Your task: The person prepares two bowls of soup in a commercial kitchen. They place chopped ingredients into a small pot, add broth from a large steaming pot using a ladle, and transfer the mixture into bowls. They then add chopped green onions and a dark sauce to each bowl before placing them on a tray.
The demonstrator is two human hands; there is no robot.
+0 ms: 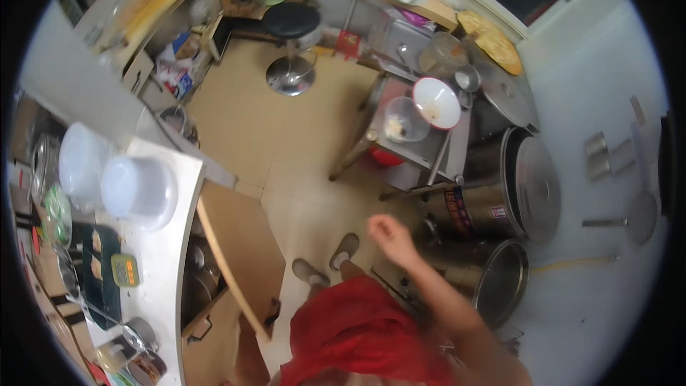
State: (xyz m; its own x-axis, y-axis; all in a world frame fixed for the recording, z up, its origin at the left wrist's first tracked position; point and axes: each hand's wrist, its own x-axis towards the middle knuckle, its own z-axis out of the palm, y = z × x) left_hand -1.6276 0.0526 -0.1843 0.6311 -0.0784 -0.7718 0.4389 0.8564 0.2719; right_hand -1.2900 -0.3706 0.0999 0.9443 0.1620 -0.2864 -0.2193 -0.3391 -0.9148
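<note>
My right hand (390, 236) hangs in the air in front of me, fingers curled together and slightly blurred. I see nothing held in it. Nearest to it stand a tall steel barrel (466, 187) with its round lid tilted and a second steel barrel (482, 273). Beyond the hand, a metal stand (351, 158) carries a clear plastic bowl (412, 128) with pale contents and a red-rimmed white enamel basin (442, 99). My left hand is out of view. On my left, a cabinet door (246, 241) hangs wide from the white counter (161, 262).
White plastic tubs (136, 187) and a green digital scale (125, 270) stand on the counter, near a small steel pot (139, 332). A black bar stool (291, 21) is farther off. Metal utensils (640, 217) hang on the right wall. The door's edge juts into the floor space.
</note>
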